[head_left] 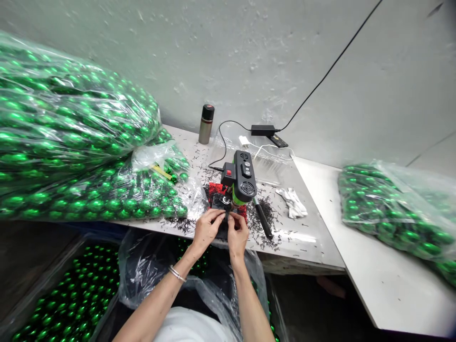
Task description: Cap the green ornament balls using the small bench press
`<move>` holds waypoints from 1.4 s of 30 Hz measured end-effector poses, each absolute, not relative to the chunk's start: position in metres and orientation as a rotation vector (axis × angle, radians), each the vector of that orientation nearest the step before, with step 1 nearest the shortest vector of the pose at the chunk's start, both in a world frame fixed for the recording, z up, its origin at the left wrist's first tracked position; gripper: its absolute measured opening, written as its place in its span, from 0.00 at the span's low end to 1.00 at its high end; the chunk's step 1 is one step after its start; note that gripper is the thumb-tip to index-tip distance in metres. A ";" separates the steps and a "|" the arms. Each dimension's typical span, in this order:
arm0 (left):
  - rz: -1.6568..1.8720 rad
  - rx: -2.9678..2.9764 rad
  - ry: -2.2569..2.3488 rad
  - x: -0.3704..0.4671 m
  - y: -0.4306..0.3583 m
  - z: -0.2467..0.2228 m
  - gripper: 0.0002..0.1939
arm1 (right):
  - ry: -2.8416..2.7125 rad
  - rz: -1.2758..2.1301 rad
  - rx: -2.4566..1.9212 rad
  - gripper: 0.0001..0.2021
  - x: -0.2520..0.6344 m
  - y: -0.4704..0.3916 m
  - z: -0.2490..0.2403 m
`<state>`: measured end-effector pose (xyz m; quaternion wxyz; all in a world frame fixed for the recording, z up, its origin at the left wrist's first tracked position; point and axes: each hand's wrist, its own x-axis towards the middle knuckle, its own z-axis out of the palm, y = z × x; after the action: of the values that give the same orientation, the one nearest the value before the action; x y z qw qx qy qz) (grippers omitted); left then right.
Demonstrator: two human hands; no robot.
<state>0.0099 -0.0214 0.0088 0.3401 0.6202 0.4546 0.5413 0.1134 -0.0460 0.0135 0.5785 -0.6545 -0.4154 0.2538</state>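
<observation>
The machine (244,175) stands at the near edge of the table (317,244), presumably for easy reach. The left hand (206,227) and right hand (238,233) meet at its near side, fingertips narrowed in 2 pinches by the dark block (221,202); whether they grip anything cannot be told. The lever (263,219) slants near right, apparently convenient to the right hand. The adapter (262,129) lies far, likely keeping its cable from the fingers. 2 bags, left (71,109) and right (384,209), hold green balls.
</observation>
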 end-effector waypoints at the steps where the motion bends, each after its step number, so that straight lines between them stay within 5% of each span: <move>1: 1.415 1.630 1.172 0.012 -0.021 0.010 0.10 | -0.953 0.576 -1.534 0.16 0.114 -0.046 0.014; 15: 1.393 2.147 1.296 0.011 -0.015 -0.001 0.10 | -0.989 0.428 -1.594 0.18 0.121 -0.055 -0.006; 26: 1.459 1.943 1.251 0.016 -0.011 0.018 0.11 | -1.049 0.423 -1.549 0.17 0.126 -0.055 -0.002; 42: 1.386 2.066 1.347 -0.013 -0.031 -0.012 0.12 | -0.948 0.097 -2.045 0.19 0.335 0.015 0.062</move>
<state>-0.0129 -0.0307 -0.0119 0.1557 0.7214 0.4702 0.4840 0.3347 0.0147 0.0618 0.4283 -0.8191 -0.3797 0.0390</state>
